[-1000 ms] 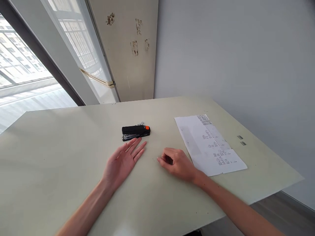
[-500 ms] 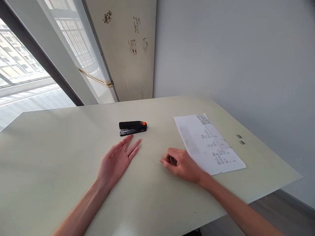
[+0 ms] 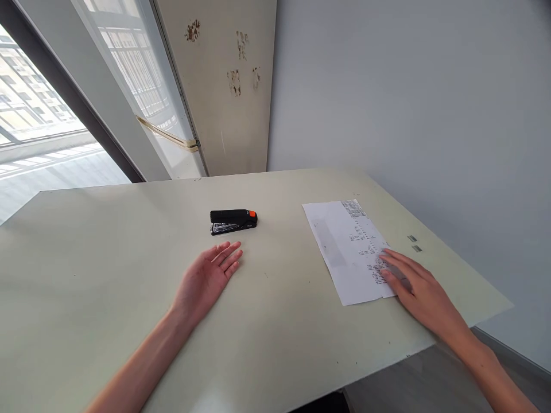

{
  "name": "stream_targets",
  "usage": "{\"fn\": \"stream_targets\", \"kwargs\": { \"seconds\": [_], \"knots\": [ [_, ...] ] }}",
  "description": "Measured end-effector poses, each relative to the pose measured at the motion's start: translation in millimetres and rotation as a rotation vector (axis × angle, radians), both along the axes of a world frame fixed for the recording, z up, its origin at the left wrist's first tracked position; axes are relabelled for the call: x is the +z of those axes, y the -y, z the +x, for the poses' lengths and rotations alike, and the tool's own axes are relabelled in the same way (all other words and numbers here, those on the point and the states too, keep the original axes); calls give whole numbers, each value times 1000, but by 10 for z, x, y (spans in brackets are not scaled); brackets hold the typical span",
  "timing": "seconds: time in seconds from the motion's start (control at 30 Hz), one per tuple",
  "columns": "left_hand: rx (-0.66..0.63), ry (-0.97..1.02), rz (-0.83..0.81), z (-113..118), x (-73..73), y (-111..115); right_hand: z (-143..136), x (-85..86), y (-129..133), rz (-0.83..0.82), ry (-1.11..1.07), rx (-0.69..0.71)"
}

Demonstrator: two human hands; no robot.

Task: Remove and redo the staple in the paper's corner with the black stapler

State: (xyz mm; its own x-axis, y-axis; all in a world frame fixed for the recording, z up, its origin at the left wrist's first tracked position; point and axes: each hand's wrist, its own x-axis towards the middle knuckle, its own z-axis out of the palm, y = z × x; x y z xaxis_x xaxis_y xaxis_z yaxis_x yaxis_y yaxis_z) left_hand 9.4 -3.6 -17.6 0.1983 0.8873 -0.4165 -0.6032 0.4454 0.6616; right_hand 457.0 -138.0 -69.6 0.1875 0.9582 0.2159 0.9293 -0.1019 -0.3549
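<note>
My left hand [image 3: 205, 282] rests palm up on the table, its fingers apart and holding nothing, just in front of a black stapler [image 3: 233, 221] with an orange patch. The stapler lies on its own, not touched by the fingers. On the right, my right hand [image 3: 424, 289] is palm down over the lower right part of a printed white sheet [image 3: 340, 252]. Its fingers are spread and grip nothing, and they hide some of the print and the sheet's corner.
The pale table [image 3: 275, 344] ends at a slanting right edge near the grey wall [image 3: 387, 86]. Two small grey stickers [image 3: 414, 243] are right of the sheet. Behind the table stands a cabinet-like panel [image 3: 232, 126] with brown marks and a gold handle [image 3: 167, 135].
My right hand has moved right, from beside the sheet's left edge to above its right side, and its curled fingers have opened. My left fingers have drawn slightly back from the stapler.
</note>
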Motion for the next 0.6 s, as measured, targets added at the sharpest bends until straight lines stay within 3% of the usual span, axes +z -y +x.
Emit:
{"fn": "stream_targets", "kwargs": {
  "seconds": [0.13,0.33,0.43,0.6],
  "knots": [
    [-87,-169,184,-55,-31,30,-164,-84,204,16,124,124],
    [-422,-1031,924,-103,-83,189,-1068,124,531,81,177,396],
    [-537,-1271,1239,-175,-129,207,-1469,298,521,79,22,540],
    [-563,-1547,1351,-560,-159,88,-1634,453,273,-19,-344,538]
  ]
}}
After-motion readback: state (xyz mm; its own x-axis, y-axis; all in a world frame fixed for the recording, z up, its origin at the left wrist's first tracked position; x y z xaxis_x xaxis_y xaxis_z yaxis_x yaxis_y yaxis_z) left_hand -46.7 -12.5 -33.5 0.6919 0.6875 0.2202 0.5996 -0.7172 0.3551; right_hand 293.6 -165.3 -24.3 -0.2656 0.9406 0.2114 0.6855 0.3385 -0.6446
